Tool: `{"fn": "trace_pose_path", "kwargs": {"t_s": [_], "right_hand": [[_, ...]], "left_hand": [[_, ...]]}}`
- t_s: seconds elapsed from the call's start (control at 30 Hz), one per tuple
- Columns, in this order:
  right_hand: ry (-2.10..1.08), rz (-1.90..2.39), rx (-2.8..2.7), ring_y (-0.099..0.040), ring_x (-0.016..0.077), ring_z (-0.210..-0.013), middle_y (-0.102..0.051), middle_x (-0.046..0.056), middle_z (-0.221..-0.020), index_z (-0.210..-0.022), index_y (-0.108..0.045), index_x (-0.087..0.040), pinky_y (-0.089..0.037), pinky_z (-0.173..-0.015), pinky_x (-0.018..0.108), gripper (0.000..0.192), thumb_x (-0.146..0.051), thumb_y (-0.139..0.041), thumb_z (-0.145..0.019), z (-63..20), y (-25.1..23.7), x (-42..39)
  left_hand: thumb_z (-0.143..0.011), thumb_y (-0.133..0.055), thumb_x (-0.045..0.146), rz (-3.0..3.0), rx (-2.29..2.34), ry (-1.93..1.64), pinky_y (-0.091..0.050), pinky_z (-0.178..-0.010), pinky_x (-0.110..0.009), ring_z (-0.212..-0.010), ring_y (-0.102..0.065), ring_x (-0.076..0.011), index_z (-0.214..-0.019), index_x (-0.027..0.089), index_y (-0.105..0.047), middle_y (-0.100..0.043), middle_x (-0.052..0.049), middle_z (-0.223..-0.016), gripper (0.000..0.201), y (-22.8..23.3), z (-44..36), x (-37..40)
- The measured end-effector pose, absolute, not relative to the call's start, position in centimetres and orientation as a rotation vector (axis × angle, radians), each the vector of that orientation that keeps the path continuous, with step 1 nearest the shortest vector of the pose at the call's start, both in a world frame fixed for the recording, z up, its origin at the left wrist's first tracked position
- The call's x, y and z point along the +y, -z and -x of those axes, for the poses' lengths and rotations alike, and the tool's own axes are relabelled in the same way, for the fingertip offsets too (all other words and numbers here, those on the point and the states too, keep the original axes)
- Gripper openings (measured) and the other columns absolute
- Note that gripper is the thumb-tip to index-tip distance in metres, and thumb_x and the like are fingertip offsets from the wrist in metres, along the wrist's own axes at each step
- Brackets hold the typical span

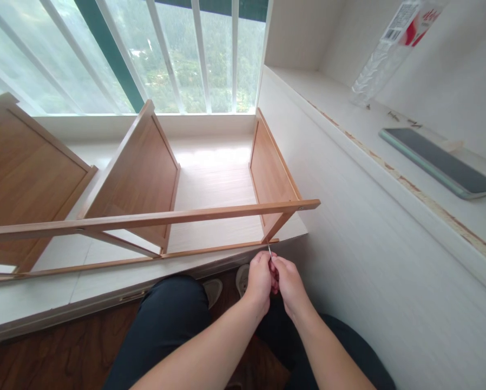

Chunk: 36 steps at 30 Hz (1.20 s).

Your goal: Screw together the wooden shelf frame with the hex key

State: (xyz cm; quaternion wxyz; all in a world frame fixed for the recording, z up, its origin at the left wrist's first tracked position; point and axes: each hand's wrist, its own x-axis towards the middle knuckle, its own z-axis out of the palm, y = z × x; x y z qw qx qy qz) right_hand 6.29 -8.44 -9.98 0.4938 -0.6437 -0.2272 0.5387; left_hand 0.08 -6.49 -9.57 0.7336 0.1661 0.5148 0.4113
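My left hand [261,279] and my right hand [288,281] are closed together, side by side, around a tool with a thin metal shaft [269,249]. Its grip is hidden inside my fingers, so its exact kind does not show. The shaft's tip meets the lower wooden rail [221,249] near its right end, at the foot of the right wooden panel [272,170]. Above, a longer wooden rail [198,215] crosses the frame's uprights, with a screw hole or head near its right end. Another wooden panel [139,179] stands further left.
The wooden frame rests on a pale window ledge [212,179] below a barred window [178,59]. A white side wall [348,216] rises close on the right. On the shelf lie a phone [441,160], a clear plastic bottle [389,59] and small screws [393,116]. A third panel [27,173] stands left.
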Motion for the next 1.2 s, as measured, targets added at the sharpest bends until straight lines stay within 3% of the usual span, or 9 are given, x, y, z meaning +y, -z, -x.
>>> {"fn": "trace_pose_path", "kwargs": {"t_s": [0.2, 0.37, 0.73, 0.97, 1.2], "right_hand": [[-1.238, 1.616, -0.677, -0.033, 0.0087, -0.041, -0.038, -0.008, -0.047, -0.061, -0.043, -0.024, -0.022, -0.038, 0.023, 0.037, -0.053, -0.061, -0.076, -6.6, 11.0, -8.2], [-1.195, 1.655, -0.789, -0.035, 0.0096, -0.044, -0.039, -0.007, -0.048, -0.061, -0.045, -0.023, -0.023, -0.042, 0.024, 0.040, -0.055, -0.060, -0.080, -7.2, 11.7, -8.0], [-1.136, 1.749, -0.990, -0.037, 0.0068, -0.046, -0.043, -0.008, -0.056, -0.065, -0.048, -0.019, -0.030, -0.047, 0.021, 0.049, -0.051, -0.058, -0.101, -7.8, 11.9, -7.9], [-1.081, 1.798, -1.081, -0.039, 0.0084, -0.049, -0.045, -0.007, -0.056, -0.063, -0.049, -0.019, -0.030, -0.050, 0.022, 0.046, -0.046, -0.058, -0.099, -8.0, 11.1, -7.5], [-1.032, 1.836, -1.141, -0.042, 0.0137, -0.055, -0.051, -0.002, -0.055, -0.060, -0.050, -0.021, -0.028, -0.052, 0.027, 0.041, -0.046, -0.047, -0.092, -7.9, 10.4, -7.5]], "left_hand": [[-0.096, -0.051, 0.021, -0.365, 1.143, -0.917, -0.022, -0.034, -0.019, -0.035, -0.034, -0.0077, -0.084, 0.017, -0.061, -0.042, 0.009, -0.049, 0.016, 9.3, -0.1, -6.5], [-0.104, -0.055, 0.027, -0.366, 1.144, -0.927, -0.027, -0.037, -0.018, -0.041, -0.037, -0.0059, -0.083, 0.015, -0.059, -0.044, 0.009, -0.057, 0.024, 9.2, 0.0, -6.4], [-0.104, -0.058, 0.032, -0.382, 1.131, -0.946, -0.031, -0.039, -0.018, -0.045, -0.040, -0.0059, -0.083, 0.015, -0.059, -0.046, 0.008, -0.062, 0.027, 9.4, 0.0, -6.3], [-0.102, -0.061, 0.031, -0.403, 1.124, -0.969, -0.036, -0.044, -0.019, -0.054, -0.049, -0.0081, -0.086, 0.014, -0.062, -0.055, 0.004, -0.070, 0.023, 9.9, -0.1, -6.2], [-0.098, -0.063, 0.032, -0.404, 1.118, -0.985, -0.038, -0.050, -0.021, -0.061, -0.053, -0.0108, -0.086, 0.015, -0.065, -0.058, 0.002, -0.073, 0.020, 10.1, 0.0, -6.3]]}}
